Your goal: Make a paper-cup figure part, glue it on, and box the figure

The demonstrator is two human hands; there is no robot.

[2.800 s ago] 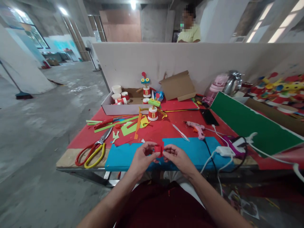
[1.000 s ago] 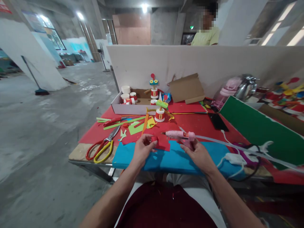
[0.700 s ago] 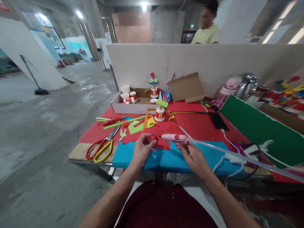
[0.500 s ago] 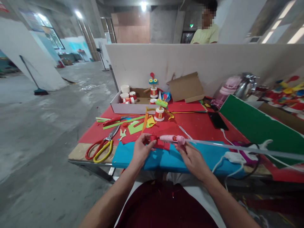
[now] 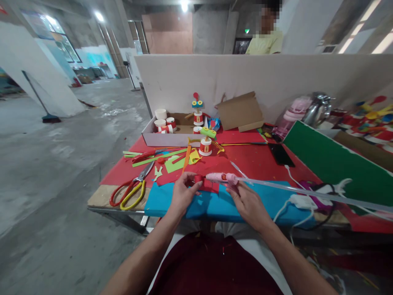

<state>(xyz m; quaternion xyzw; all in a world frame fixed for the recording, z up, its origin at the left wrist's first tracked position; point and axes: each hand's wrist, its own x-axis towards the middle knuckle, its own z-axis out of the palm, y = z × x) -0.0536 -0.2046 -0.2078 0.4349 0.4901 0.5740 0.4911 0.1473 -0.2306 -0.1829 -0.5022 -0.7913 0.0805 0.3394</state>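
Head cam, red roll (image 5: 198,179), gun (image 5: 221,177), part. hidden

pink glue gun (image 5: 221,177), blue sheet (image 5: 196,205), plain green board (image 5: 333,166), scissors (image 5: 131,189) with one red and one yellow handle

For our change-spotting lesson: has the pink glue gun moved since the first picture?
Yes: the glue gun has gone left, from the right of the clear pen to its left, now in the right hand.

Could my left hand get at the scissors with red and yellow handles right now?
Probably: nothing covers the scissors, though the left hand holds the red roll and may need to set it down first.
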